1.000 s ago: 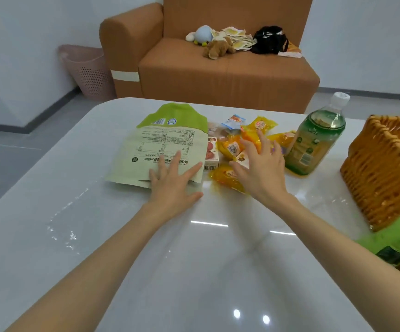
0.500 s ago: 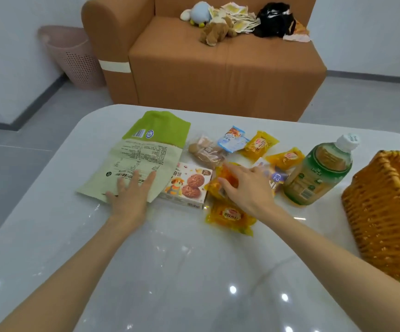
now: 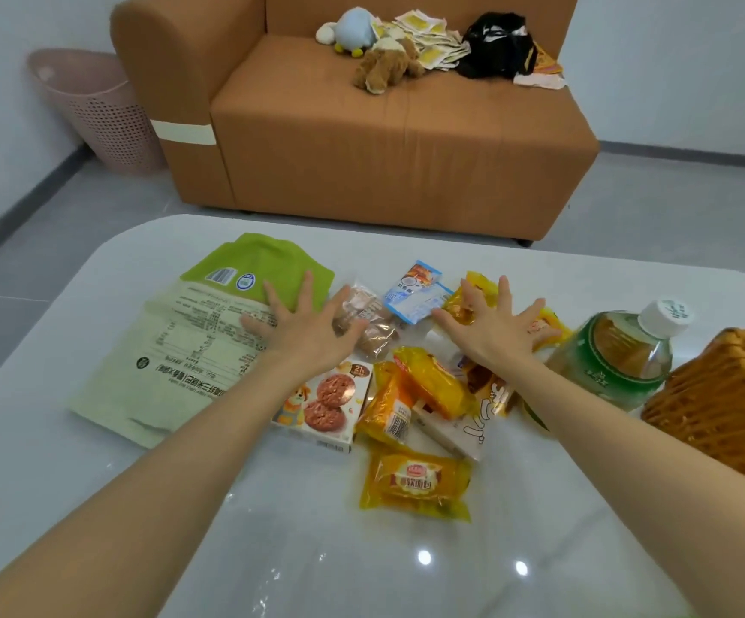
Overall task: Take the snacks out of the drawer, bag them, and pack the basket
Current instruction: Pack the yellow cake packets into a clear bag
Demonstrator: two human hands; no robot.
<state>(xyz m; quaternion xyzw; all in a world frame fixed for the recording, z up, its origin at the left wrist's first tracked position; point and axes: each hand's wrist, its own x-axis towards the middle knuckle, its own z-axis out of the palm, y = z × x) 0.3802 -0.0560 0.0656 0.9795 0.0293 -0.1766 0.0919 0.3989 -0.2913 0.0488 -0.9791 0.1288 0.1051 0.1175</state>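
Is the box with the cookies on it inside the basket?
No, the cookie box lies flat on the white table, well to the left of the wicker basket.

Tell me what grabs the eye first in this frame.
The left hand and right hand spread open over a scatter of yellow plastic snack packets at centre. A large pale-green flat bag lies partly under the left hand; a woven orange wicker basket sits far right.

The wicker basket [image 3: 727, 394] is cut off by the right edge.
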